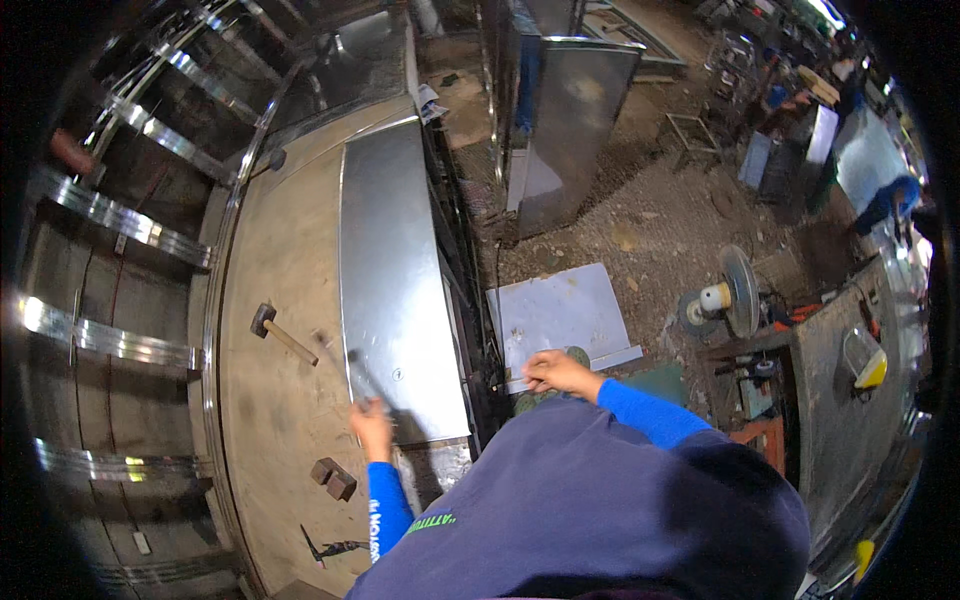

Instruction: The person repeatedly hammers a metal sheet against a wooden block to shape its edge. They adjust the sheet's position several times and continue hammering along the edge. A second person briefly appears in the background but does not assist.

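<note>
A long, shiny metal sheet (395, 250) lies along the right side of a wooden-topped workbench (285, 210). My left hand (372, 428) is at the sheet's left edge, near its close end. Its fingers are bent together, and whether they grip the edge is hidden. My right hand (562, 375) hangs to the right of the bench, apart from the sheet. The fingers there are curled in a pinch, and anything between them is too small to make out. A mallet (285, 335) with a wooden handle rests on the bench, left of the sheet.
Dark blocks (334, 479) and a black pointed tool (330, 548) lie near my left forearm. A pale panel (560, 310) is on the floor to the right. Beyond it stand a fan (735, 292) and a second worktable (845, 390). An upright metal cabinet (575, 130) rises ahead.
</note>
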`<state>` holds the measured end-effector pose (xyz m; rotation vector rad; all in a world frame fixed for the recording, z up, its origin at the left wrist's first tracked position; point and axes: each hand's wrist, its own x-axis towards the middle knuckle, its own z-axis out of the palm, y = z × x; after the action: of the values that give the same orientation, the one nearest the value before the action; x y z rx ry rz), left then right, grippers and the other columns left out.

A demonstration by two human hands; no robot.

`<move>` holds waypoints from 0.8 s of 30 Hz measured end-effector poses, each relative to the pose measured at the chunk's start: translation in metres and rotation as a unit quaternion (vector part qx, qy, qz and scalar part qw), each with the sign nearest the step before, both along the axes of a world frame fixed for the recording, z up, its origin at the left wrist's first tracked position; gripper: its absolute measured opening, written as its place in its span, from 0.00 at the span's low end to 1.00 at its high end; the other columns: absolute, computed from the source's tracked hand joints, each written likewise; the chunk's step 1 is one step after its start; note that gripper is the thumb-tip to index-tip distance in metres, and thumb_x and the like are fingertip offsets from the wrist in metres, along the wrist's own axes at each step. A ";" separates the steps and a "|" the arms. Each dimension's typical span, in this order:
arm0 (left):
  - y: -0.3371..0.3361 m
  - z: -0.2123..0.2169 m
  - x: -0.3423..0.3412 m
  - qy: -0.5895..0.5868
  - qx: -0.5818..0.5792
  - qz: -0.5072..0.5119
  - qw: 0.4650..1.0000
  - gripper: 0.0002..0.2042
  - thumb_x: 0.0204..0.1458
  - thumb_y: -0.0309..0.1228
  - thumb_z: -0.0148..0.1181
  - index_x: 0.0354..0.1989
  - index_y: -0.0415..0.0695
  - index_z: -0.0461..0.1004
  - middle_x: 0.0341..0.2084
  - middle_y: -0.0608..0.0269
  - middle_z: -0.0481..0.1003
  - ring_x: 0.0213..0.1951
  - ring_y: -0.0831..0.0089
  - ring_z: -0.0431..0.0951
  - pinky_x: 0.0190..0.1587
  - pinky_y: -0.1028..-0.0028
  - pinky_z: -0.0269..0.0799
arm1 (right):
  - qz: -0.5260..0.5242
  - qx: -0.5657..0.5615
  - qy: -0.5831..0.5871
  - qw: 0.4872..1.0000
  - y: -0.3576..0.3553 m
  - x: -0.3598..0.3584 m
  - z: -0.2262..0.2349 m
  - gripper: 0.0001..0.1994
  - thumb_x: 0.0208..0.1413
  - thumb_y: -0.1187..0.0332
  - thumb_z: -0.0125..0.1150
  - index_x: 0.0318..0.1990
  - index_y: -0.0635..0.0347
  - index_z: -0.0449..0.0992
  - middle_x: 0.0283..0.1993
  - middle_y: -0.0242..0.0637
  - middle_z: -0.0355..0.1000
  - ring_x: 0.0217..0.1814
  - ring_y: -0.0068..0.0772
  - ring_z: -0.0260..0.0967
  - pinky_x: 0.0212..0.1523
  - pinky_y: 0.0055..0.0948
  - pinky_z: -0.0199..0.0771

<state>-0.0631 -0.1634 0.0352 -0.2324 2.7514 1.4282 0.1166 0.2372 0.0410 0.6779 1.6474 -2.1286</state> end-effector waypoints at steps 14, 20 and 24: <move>-0.095 0.016 0.054 -0.013 -0.384 0.140 0.913 0.45 0.53 0.50 0.68 0.73 0.36 0.55 0.69 0.26 0.56 0.71 0.32 0.55 0.70 0.41 0.55 | -0.264 0.101 -0.124 0.951 0.135 0.011 -0.043 0.09 0.62 0.69 0.58 0.29 0.49 0.67 0.19 0.29 0.59 0.18 0.26 0.54 0.20 0.33 0.57; -0.179 -0.005 0.060 -0.177 -0.258 0.250 0.916 0.52 0.45 0.52 0.74 0.70 0.29 0.53 0.63 0.26 0.65 0.65 0.37 0.67 0.65 0.50 0.66 | -0.046 0.337 -0.340 0.877 0.193 0.180 -0.070 0.09 0.60 0.67 0.57 0.28 0.56 0.73 0.19 0.34 0.63 0.20 0.34 0.61 0.24 0.36 0.62; -0.181 -0.032 0.066 -0.111 -0.241 0.258 0.929 0.51 0.40 0.53 0.78 0.62 0.23 0.62 0.52 0.30 0.76 0.55 0.41 0.78 0.59 0.58 0.74 | 0.180 0.431 -0.351 0.812 0.176 0.245 -0.069 0.11 0.58 0.65 0.56 0.25 0.58 0.75 0.20 0.38 0.68 0.23 0.38 0.66 0.28 0.39 0.67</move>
<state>0.0032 -0.3441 0.0030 -1.1256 2.9064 0.6671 0.3616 0.4133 -0.0283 1.1037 1.9812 -0.6206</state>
